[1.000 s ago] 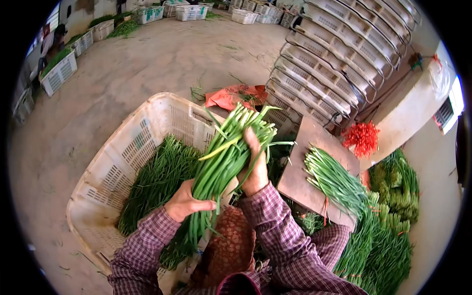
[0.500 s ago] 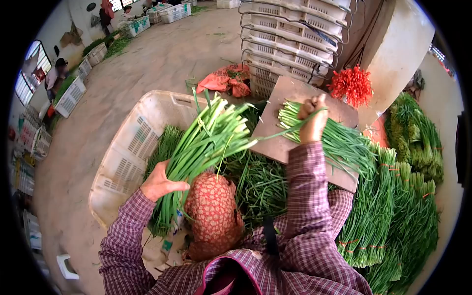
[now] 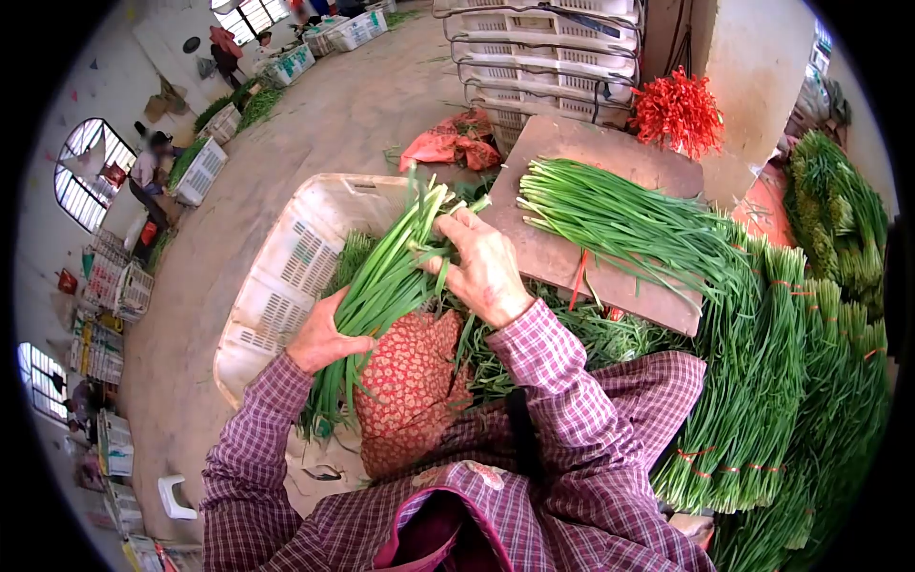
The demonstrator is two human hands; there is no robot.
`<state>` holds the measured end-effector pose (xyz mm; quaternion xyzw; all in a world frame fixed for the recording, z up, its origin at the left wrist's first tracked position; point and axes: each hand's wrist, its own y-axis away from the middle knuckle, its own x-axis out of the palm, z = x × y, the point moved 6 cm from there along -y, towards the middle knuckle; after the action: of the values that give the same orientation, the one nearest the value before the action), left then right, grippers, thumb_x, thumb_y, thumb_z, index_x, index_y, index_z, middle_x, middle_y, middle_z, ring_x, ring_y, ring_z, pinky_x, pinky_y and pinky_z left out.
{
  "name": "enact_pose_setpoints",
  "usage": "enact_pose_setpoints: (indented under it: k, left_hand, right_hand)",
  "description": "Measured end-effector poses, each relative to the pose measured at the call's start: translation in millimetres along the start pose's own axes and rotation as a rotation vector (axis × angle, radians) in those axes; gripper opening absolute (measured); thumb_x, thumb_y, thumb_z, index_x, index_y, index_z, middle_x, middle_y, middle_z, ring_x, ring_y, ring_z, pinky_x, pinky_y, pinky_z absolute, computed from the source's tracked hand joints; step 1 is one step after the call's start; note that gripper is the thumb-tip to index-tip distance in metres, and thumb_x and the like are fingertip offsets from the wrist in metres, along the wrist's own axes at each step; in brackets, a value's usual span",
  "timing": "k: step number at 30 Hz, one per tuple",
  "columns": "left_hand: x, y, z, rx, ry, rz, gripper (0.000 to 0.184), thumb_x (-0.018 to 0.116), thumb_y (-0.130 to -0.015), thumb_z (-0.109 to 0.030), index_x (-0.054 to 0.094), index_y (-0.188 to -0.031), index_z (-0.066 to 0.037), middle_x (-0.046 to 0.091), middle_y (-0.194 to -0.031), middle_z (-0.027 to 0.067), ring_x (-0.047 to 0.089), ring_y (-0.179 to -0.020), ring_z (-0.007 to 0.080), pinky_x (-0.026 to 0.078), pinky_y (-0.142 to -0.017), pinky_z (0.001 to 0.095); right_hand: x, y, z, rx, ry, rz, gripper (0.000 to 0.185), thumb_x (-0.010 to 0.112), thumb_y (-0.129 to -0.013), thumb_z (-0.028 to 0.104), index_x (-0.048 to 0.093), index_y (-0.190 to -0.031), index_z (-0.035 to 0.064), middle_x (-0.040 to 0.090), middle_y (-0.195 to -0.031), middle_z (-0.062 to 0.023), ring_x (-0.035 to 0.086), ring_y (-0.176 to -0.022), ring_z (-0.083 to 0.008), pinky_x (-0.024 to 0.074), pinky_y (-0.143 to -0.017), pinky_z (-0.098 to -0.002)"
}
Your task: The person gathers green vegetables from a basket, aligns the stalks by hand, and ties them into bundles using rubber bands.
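Note:
My left hand (image 3: 327, 336) is wrapped round a loose bunch of green chives (image 3: 381, 286), its pale stem ends tilted up and away from me. At the upper part of that bunch, my right hand (image 3: 484, 265) has its fingers closed in a pinch on some of the stalks. Several more chives (image 3: 620, 212) lie in a flat heap on a brown board (image 3: 600, 148) to the right, stem ends to the left. Below the bunch, a red flower-patterned cloth (image 3: 410, 381) covers my knee.
A white plastic crate (image 3: 276, 305) holding greens stands at left. Tied chive bundles (image 3: 748, 381) are piled at right. Red ties (image 3: 679, 112) hang by the pillar, near stacked crates (image 3: 543, 52). Another person (image 3: 152, 172) is by the far-left wall.
My right hand has left the board and come over to the bunch in my left hand. The stalk it held above the heap is no longer there. The whole view has shifted slightly.

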<state>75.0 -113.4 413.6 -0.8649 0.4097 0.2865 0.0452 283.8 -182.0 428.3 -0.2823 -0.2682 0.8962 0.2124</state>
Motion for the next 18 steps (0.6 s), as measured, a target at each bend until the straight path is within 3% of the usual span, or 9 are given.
enact_pose_setpoints:
  k: [1,4,8,11,12,15,16,17,18]
  left_hand:
    - [1,2,-3,0.023,0.017,0.003,0.065,0.074,-0.065,-0.003,0.049,-0.124,0.002,0.061,-0.111,0.0076,0.056,-0.100,0.0134,0.044,-0.092,0.0281]
    - [3,3,-8,0.029,-0.017,0.040,0.069,0.076,-0.064,-0.004,0.047,-0.127,0.002,0.060,-0.112,0.0073,0.055,-0.102,0.0131,0.043,-0.093,0.0279]
    - [6,3,-8,0.060,-0.116,0.096,0.072,0.076,-0.064,-0.004,0.046,-0.129,0.001,0.060,-0.114,0.0073,0.054,-0.104,0.0134,0.043,-0.094,0.0278]
    - [3,7,2,0.028,-0.103,0.076,0.072,0.075,-0.065,-0.002,0.046,-0.130,0.001,0.060,-0.116,0.0079,0.054,-0.105,0.0140,0.042,-0.096,0.0281]
    - [1,9,5,0.026,-0.104,0.077,0.072,0.075,-0.065,-0.002,0.046,-0.130,0.001,0.060,-0.116,0.0079,0.054,-0.105,0.0140,0.042,-0.096,0.0281]
    - [-13,16,20,0.025,-0.003,0.008,0.070,0.073,-0.065,-0.002,0.047,-0.130,0.001,0.059,-0.119,0.0091,0.055,-0.107,0.0156,0.043,-0.096,0.0295]
    - [-16,20,22,0.022,-0.003,0.001,0.070,0.073,-0.065,-0.002,0.047,-0.130,0.001,0.059,-0.119,0.0091,0.055,-0.107,0.0156,0.043,-0.096,0.0295]
    - [-21,22,23,0.034,-0.062,-0.038,0.069,0.073,-0.065,0.000,0.046,-0.129,0.002,0.060,-0.117,0.0085,0.055,-0.106,0.0149,0.043,-0.096,0.0290]
    - [-26,24,22,0.047,-0.122,-0.079,0.069,0.072,-0.065,0.002,0.046,-0.129,0.002,0.061,-0.116,0.0080,0.056,-0.105,0.0142,0.043,-0.095,0.0285]
  right_hand:
    - [-5,3,1,0.010,0.063,0.021,0.031,0.067,-0.075,0.014,0.057,-0.103,0.0063,0.057,-0.092,-0.0141,0.059,-0.084,-0.0379,0.0471,-0.069,-0.0442]
    - [-7,12,-12,-0.059,0.056,0.020,0.029,0.064,-0.076,0.012,0.055,-0.103,0.0060,0.059,-0.097,-0.0134,0.060,-0.082,-0.0378,0.0465,-0.066,-0.0484]
    - [-18,20,-19,0.036,0.290,-0.116,0.018,0.056,-0.080,0.008,0.047,-0.096,0.0085,0.062,-0.078,-0.0123,0.060,-0.066,-0.0386,0.0458,-0.056,-0.0489]
    - [-36,20,-58,0.159,0.348,-0.170,0.012,0.043,-0.093,0.018,0.049,-0.098,0.0096,0.058,-0.059,-0.0065,0.059,-0.050,-0.0246,0.0471,-0.046,-0.0389]
    - [-50,22,-64,0.225,0.506,-0.125,0.023,0.036,-0.100,0.024,0.053,-0.101,0.0094,0.059,-0.060,-0.0026,0.058,-0.050,-0.0175,0.0498,-0.047,-0.0337]
    - [-92,33,-101,0.247,0.300,-0.399,0.051,0.025,-0.101,0.040,0.063,-0.096,0.0067,0.056,-0.057,-0.0028,0.056,-0.048,-0.0171,0.0469,-0.045,-0.0336]
    - [-114,36,-102,0.216,0.384,-0.437,0.026,0.037,-0.094,0.025,0.056,-0.101,0.0080,0.059,-0.059,-0.0069,0.059,-0.051,-0.0237,0.0481,-0.047,-0.0380]
    - [-137,39,-103,0.187,0.471,-0.477,0.019,0.049,-0.087,0.010,0.049,-0.106,0.0094,0.062,-0.062,-0.0110,0.063,-0.054,-0.0304,0.0492,-0.049,-0.0423]
    - [-155,43,-115,0.340,0.541,-0.421,0.016,0.051,-0.087,0.010,0.049,-0.103,0.0083,0.063,-0.063,-0.0116,0.063,-0.056,-0.0308,0.0495,-0.049,-0.0423]
